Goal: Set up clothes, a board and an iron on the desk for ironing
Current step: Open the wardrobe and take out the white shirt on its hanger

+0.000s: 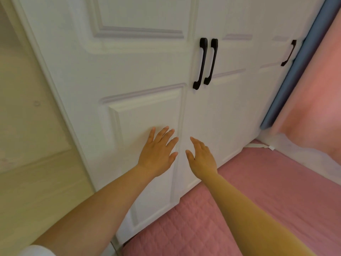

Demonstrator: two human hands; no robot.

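Since no clothes, board or iron show, they are probably behind the closed white wardrobe doors [147, 74]. These look stiff and light to swing; the paired black handles [205, 62] are the place to grip. The left hand [156, 154] and right hand [202, 157] hover open-fingered and empty, above the pink quilted mat [258, 200].

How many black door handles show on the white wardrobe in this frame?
3. Two black handles stand side by side where the middle doors meet, one on the left door and one on the right door. A third sits far right by the blue edge. Others may lie outside the view.
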